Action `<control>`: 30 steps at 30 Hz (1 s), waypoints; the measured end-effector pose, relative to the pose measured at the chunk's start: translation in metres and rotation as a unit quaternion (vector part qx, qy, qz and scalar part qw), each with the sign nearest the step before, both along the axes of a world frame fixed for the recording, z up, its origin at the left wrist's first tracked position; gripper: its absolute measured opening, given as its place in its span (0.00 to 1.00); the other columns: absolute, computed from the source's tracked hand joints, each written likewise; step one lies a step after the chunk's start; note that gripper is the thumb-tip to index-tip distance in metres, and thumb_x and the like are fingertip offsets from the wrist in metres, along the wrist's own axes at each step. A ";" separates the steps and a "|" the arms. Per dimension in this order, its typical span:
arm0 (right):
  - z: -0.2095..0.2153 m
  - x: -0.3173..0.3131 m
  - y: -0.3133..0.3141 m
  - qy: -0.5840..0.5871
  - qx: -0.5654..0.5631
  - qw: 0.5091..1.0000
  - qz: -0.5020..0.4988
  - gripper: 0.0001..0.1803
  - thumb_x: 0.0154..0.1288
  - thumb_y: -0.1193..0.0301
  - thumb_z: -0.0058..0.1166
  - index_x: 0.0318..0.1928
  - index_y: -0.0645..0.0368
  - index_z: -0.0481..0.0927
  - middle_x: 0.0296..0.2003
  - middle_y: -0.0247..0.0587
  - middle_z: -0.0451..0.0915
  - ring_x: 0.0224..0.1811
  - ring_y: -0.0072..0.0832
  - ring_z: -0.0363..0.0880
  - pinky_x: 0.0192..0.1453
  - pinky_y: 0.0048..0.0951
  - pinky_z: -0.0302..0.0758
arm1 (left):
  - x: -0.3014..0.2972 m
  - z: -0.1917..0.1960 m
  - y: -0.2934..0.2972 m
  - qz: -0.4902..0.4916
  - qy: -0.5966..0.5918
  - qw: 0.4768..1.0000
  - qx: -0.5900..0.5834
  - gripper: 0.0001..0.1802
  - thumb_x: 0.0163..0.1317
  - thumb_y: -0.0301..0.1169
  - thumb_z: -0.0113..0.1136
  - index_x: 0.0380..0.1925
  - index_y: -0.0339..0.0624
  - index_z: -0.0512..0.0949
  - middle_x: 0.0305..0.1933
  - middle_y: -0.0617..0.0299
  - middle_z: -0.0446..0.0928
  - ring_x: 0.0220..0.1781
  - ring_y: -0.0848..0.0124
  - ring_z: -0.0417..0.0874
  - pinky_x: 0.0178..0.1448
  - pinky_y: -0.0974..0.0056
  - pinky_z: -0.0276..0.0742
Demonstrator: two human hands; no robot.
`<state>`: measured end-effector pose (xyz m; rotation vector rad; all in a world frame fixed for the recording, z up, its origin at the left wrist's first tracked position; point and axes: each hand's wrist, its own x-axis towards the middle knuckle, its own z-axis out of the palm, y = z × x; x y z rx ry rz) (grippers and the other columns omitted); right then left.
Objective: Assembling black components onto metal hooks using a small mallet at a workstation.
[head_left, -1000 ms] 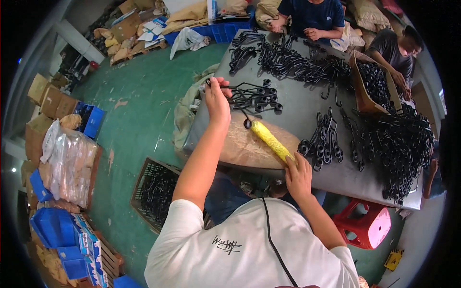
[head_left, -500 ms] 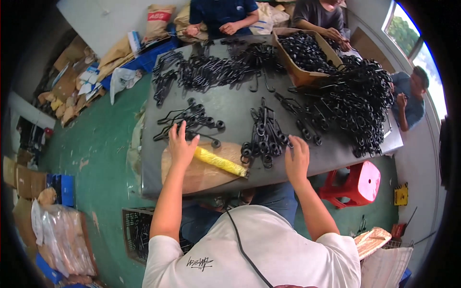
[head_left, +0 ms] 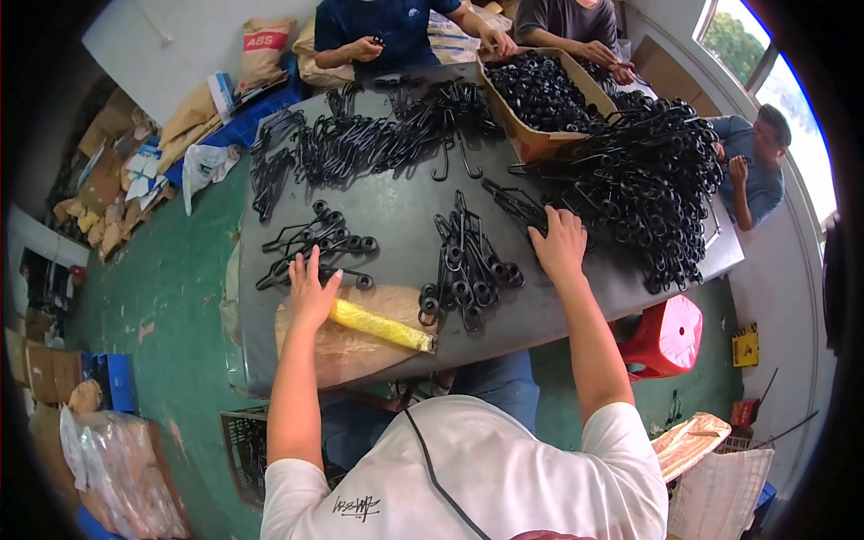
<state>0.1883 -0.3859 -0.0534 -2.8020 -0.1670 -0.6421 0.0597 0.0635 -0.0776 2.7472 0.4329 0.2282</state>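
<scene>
Beside our splayed left hand (head_left: 311, 300), hooks (head_left: 353, 243) lie bunched. Past our half-spread right hand (head_left: 562, 245), a heap (head_left: 648, 171) remains unbunched; no grip seen.

Black parts (head_left: 634, 175) are lying heaped right of the right hand (head_left: 560, 247), sacks (head_left: 263, 58) are standing far beyond the left hand (head_left: 310, 295), and people (head_left: 373, 22) are working opposite both: a workshop.
</scene>
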 end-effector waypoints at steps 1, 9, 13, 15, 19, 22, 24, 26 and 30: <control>0.001 0.003 -0.002 0.024 -0.021 0.999 -0.015 0.30 0.58 0.58 0.64 0.59 0.57 0.76 0.51 0.43 0.76 0.56 0.42 0.73 0.57 0.45 0.71 | 0.001 -0.002 0.003 0.001 -0.006 1.000 -0.001 0.44 0.64 0.54 0.61 0.76 0.57 0.55 0.78 0.39 0.51 0.79 0.40 0.48 0.78 0.46 0.51; -0.021 0.005 -0.015 0.129 0.046 0.989 0.062 0.29 0.59 0.61 0.65 0.59 0.60 0.76 0.51 0.52 0.74 0.51 0.50 0.77 0.54 0.45 0.76 | 0.005 -0.006 0.011 0.003 -0.009 0.999 -0.031 0.45 0.63 0.54 0.62 0.76 0.56 0.55 0.79 0.41 0.49 0.81 0.42 0.45 0.80 0.47 0.48; -0.027 -0.010 0.008 0.120 0.108 0.983 0.083 0.30 0.59 0.64 0.65 0.60 0.62 0.74 0.51 0.53 0.73 0.52 0.52 0.76 0.54 0.45 0.76 | 0.007 -0.004 0.015 0.005 0.002 0.999 -0.035 0.46 0.63 0.56 0.60 0.76 0.55 0.54 0.80 0.41 0.48 0.81 0.43 0.44 0.80 0.48 0.47; -0.028 -0.015 0.009 0.111 0.108 0.985 0.081 0.31 0.58 0.64 0.66 0.61 0.61 0.74 0.52 0.51 0.73 0.54 0.50 0.76 0.54 0.44 0.76 | 0.010 0.000 0.014 0.004 0.015 0.999 -0.039 0.46 0.64 0.55 0.60 0.76 0.55 0.53 0.80 0.42 0.47 0.81 0.43 0.43 0.80 0.48 0.46; -0.017 -0.018 0.009 0.033 0.035 0.998 0.026 0.32 0.56 0.62 0.67 0.61 0.57 0.75 0.53 0.45 0.74 0.57 0.44 0.73 0.55 0.41 0.75 | 0.007 0.011 0.012 0.032 0.033 0.997 -0.058 0.44 0.64 0.54 0.59 0.75 0.51 0.55 0.80 0.42 0.48 0.81 0.44 0.44 0.81 0.48 0.45; -0.020 -0.010 -0.006 0.096 0.031 0.995 -0.015 0.33 0.54 0.60 0.68 0.60 0.56 0.76 0.52 0.44 0.76 0.57 0.45 0.73 0.58 0.44 0.73 | -0.001 0.015 0.007 0.060 0.012 0.995 -0.085 0.42 0.65 0.51 0.60 0.73 0.43 0.59 0.78 0.41 0.52 0.80 0.45 0.50 0.80 0.49 0.48; -0.019 -0.002 -0.017 0.124 0.070 0.989 0.050 0.32 0.54 0.59 0.68 0.59 0.57 0.77 0.50 0.46 0.78 0.57 0.46 0.73 0.59 0.44 0.73 | -0.009 0.015 0.002 0.030 -0.087 0.991 -0.097 0.39 0.65 0.47 0.61 0.71 0.40 0.62 0.76 0.43 0.56 0.78 0.48 0.54 0.79 0.51 0.51; -0.017 0.001 -0.020 0.118 0.107 0.986 0.049 0.31 0.55 0.58 0.67 0.57 0.59 0.78 0.48 0.48 0.79 0.56 0.47 0.73 0.60 0.44 0.72 | -0.018 0.021 -0.012 0.027 -0.146 0.984 -0.093 0.36 0.64 0.43 0.63 0.68 0.38 0.65 0.72 0.44 0.62 0.75 0.48 0.60 0.77 0.50 0.56; 0.009 -0.012 -0.009 0.029 0.190 0.981 0.020 0.30 0.56 0.61 0.67 0.57 0.60 0.77 0.46 0.48 0.79 0.53 0.47 0.74 0.59 0.43 0.72 | -0.037 0.046 -0.047 -0.018 -0.208 0.967 -0.147 0.33 0.65 0.38 0.63 0.67 0.37 0.66 0.68 0.46 0.67 0.70 0.53 0.67 0.73 0.54 0.62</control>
